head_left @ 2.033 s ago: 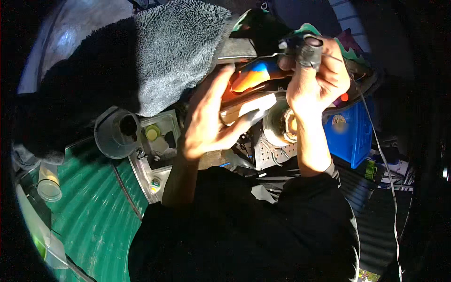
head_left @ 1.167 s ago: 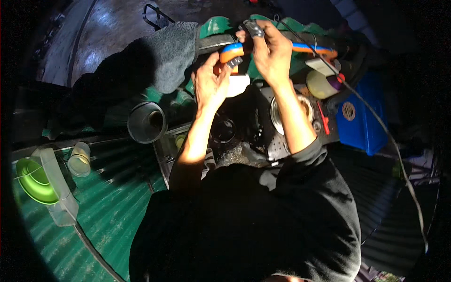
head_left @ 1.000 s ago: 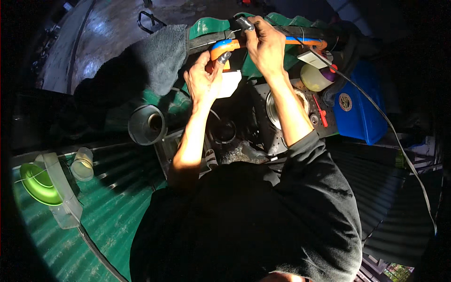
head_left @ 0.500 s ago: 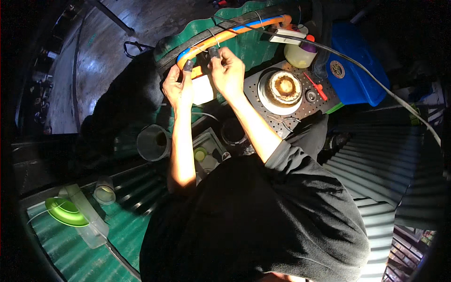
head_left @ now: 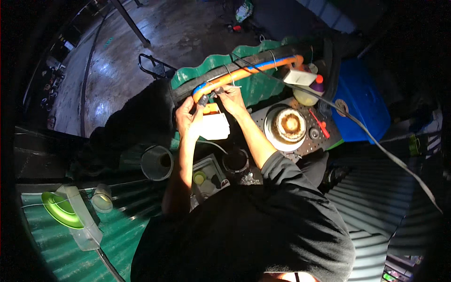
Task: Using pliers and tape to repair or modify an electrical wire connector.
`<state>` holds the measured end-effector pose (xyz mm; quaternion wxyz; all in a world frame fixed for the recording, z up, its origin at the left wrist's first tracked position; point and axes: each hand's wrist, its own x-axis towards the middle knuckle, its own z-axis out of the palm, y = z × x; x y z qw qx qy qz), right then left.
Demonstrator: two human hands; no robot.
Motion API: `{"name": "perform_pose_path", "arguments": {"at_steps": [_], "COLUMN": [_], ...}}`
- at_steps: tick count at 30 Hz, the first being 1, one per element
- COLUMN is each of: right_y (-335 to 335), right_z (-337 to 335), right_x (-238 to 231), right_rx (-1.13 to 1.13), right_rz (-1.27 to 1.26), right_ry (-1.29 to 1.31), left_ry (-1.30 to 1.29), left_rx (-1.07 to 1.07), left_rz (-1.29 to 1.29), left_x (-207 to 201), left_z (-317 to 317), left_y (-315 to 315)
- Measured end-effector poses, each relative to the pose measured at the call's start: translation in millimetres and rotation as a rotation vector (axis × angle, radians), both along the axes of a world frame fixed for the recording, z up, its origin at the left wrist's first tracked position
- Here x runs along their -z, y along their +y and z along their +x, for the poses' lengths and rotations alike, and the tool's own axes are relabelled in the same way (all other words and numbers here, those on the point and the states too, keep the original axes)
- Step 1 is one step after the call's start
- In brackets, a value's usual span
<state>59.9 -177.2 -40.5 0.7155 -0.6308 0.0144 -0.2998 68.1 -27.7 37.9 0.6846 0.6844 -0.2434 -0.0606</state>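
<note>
My left hand is raised just below the bent left end of an orange-and-blue tube. Close on its right, my right hand has its fingers drawn together under the same tube. Small dark pieces show at the thumb tips of both hands; whether they are finger covers or something pinched, I cannot tell. Anything else between the fingers is too small to make out. Right beneath the hands sits a brightly lit white block-shaped thing, with an orange piece at its top.
To the right, a perforated metal plate carries a round brown-and-white crusted piece and a red tool. Beyond stands a blue container. A clear bucket is near my left forearm. A cable crosses the right side.
The view has shifted, so the scene sits lower and further right. My hands have come closer together, the right one toward the left beneath the tube.
</note>
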Motion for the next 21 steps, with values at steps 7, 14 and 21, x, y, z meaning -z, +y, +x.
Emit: {"name": "perform_pose_path", "arguments": {"at_steps": [7, 14, 21], "right_y": [-1.1, 23.2, 27.2], "right_z": [-13.0, -42.3, -38.2], "right_x": [-21.1, -89.0, -106.8], "right_rx": [0.103, -0.123, -0.012], "right_rz": [0.0, 0.235, 0.136], "right_ry": [0.156, 0.293, 0.482], "left_ry": [-0.139, -0.109, -0.339], "left_rx": [-0.047, 0.21, -0.058], "left_rz": [0.13, -0.047, 0.324], "left_x": [20.0, 6.5, 3.2], "left_z": [16.6, 15.9, -1.1], "left_y": [3.4, 17.9, 13.4]}}
